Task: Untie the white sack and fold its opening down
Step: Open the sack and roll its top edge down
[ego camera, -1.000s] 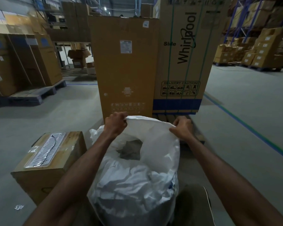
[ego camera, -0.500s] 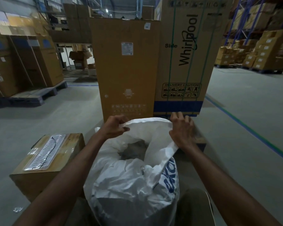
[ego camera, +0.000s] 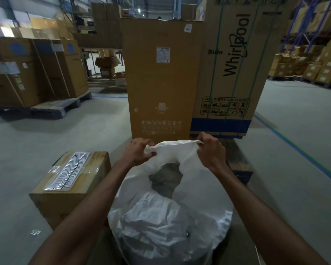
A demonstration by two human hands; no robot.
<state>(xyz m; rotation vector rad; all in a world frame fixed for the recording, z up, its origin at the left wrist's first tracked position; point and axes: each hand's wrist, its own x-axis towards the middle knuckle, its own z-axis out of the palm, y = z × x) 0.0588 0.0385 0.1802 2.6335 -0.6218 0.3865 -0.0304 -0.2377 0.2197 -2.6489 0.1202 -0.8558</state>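
Behind the sack (ego camera: 170,217), two tall cartons; one (ego camera: 231,69) reads "Whirlpool", "Side", "DELIVERY CAUTION". Left hand (ego camera: 137,153) and right hand (ego camera: 210,152) each pinch the sack's far rim, fingers curled. Its mouth gapes. One small box (ego camera: 71,180) sits left.

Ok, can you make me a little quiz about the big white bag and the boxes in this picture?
1. True or false: both hands hold the far edge of the white sack.
2. Which box lies on the floor to the left of the sack? A) the small cardboard box with a plastic-wrapped part on top B) the tall Whirlpool box C) a red crate
3. Fill in: inside the open mouth of the sack you can see something ____ in colour.

Key
1. True: the left hand bunches the edge and the right hand pinches it.
2. A
3. Grey
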